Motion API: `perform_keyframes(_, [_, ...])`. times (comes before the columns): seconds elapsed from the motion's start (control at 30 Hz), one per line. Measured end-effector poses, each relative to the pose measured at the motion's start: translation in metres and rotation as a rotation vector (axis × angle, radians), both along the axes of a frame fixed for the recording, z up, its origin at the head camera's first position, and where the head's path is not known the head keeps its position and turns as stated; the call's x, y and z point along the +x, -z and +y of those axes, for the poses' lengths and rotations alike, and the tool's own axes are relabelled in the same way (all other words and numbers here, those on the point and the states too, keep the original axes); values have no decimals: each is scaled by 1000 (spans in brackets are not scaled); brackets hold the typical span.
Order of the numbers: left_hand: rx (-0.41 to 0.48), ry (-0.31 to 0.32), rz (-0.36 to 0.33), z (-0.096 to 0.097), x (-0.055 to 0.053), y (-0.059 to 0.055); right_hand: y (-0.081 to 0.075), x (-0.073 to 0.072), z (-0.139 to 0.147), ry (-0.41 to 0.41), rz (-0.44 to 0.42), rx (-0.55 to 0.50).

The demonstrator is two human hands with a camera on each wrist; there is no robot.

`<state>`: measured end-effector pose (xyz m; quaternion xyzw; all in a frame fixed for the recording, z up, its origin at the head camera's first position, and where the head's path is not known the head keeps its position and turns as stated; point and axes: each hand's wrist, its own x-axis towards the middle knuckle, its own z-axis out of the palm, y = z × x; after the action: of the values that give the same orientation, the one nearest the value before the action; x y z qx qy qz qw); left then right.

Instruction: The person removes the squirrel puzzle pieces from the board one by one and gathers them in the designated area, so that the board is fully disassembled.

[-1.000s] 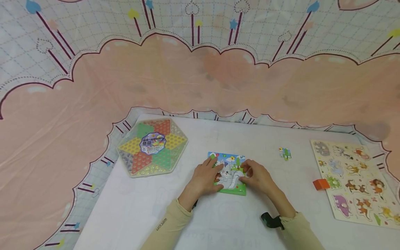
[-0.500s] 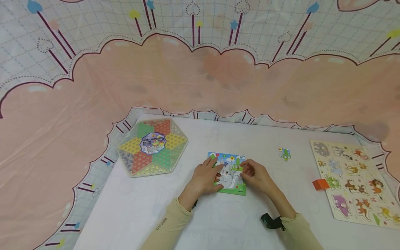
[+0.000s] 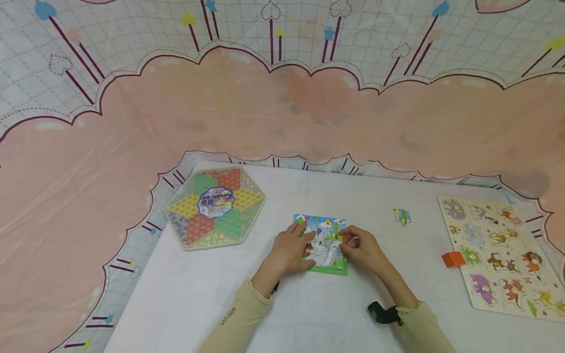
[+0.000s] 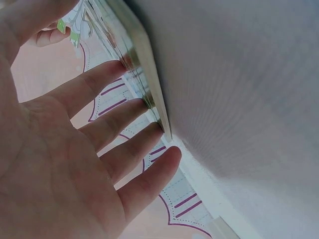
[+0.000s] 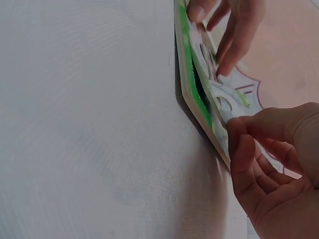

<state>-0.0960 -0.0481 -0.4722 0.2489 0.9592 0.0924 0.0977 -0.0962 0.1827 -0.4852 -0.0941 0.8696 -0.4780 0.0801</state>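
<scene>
A small jigsaw puzzle (image 3: pixel 325 255) with a white cartoon animal lies in a flat green-edged tray (image 3: pixel 333 271) mid-table. My left hand (image 3: pixel 288 251) rests across its left side, fingers spread. In the left wrist view its fingertips (image 4: pixel 154 130) touch the tray's side. At the puzzle's right edge, my right hand (image 3: pixel 365 251) pinches a white-and-green jigsaw piece (image 5: pixel 223 95) between thumb and forefinger. The right wrist view shows a dark gap between the raised part and the tray below. How many joined pieces are raised, I cannot tell.
Behind and right lies a small loose cluster of jigsaw (image 3: pixel 402 216). A hexagonal Chinese checkers board (image 3: pixel 247 215) is at the left. An animal peg puzzle board (image 3: pixel 483 245) lies at the right, with an orange block (image 3: pixel 452 260) at its edge. A patterned curtain (image 3: pixel 282 113) hangs behind the table.
My right fingers have lifted the puzzle's right side slightly, and more of the tray's green lower border shows. The left hand has stayed in place.
</scene>
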Motion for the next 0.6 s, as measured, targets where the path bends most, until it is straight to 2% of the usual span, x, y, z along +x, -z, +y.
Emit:
perform_keyframes(0.37, [-4, -1, -3, 0, 0, -1, 1, 0, 0, 1, -67, -77])
perform_keyframes(0.6, [-6, 2, -9, 0, -1, 0, -1, -1, 1, 12, 16, -74])
